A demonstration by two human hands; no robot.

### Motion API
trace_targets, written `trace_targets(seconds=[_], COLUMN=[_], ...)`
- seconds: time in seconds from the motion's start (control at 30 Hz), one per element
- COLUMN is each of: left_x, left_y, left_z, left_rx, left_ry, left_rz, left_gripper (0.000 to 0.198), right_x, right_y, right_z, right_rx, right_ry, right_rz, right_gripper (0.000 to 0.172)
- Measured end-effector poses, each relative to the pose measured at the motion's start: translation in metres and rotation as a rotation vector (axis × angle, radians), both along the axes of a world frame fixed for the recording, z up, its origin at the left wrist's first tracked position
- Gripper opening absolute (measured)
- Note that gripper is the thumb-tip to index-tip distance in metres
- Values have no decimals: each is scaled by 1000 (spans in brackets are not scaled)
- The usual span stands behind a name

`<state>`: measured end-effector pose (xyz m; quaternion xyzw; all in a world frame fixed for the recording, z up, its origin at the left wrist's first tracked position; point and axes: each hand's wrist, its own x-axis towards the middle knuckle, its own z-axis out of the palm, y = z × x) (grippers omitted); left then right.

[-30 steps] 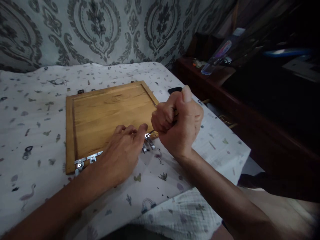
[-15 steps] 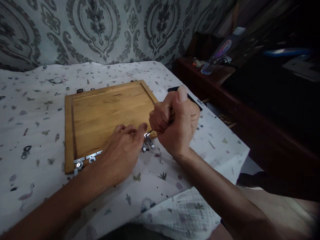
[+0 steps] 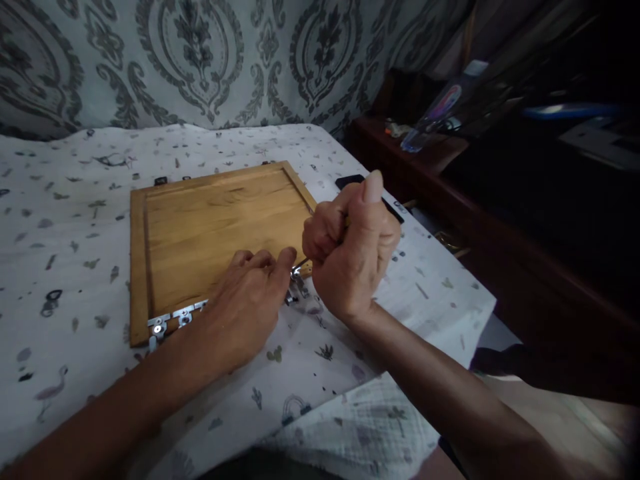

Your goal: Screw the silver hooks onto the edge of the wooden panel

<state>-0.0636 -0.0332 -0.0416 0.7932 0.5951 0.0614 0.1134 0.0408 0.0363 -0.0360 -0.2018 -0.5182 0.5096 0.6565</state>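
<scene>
A wooden cabinet door panel (image 3: 225,220) lies flat on the cloth, with metal hinges along its near edge. My right hand (image 3: 353,247) is closed in a fist around a screwdriver, thumb on top; its handle is mostly hidden. The thin screwdriver shaft (image 3: 303,263) slants down to the right-hand hinge (image 3: 296,273), its tip at the metal. My left hand (image 3: 250,293) rests on the door's near edge, fingers stretched over the wood and a fingertip beside that hinge. At the left corner sits another hinge (image 3: 159,329), next to a second bracket (image 3: 185,316).
A white printed cloth (image 3: 60,267) covers the table. A dark flat object (image 3: 350,180) lies behind my right hand. On the dark red furniture to the right lean a clear bottle (image 3: 435,110) and a blue item (image 3: 570,111). A patterned curtain (image 3: 265,60) hangs behind.
My right fist has turned slightly and shifted a little right, the screwdriver still at the hinge. My left hand stays nearly in place.
</scene>
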Motion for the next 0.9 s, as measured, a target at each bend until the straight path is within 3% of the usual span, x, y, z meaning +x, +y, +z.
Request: trace_targets(seconds=[0.17, 0.3, 0.53, 0.7, 0.9], left_x=[1, 0, -2, -1, -2], left_y=[1, 0, 1, 1, 2], left_z=[1, 0, 1, 1, -1], left_rx=[-38, -28, -12, -8, 4], left_ry=[19, 11, -56, -57, -76], left_rz=[-5, -12, 11, 13, 1], left_gripper=[54, 53, 48, 47, 51], right_x=[-3, -1, 10, 19, 20], right_y=[-3, -2, 5, 22, 36], right_z=[-4, -3, -2, 2, 4], right_rx=[14, -6, -46, 48, -45], right_ry=[-10, 4, -31, -130, -105], right_rz=[-169, -187, 79, 204, 564], right_gripper=[60, 60, 47, 38, 38])
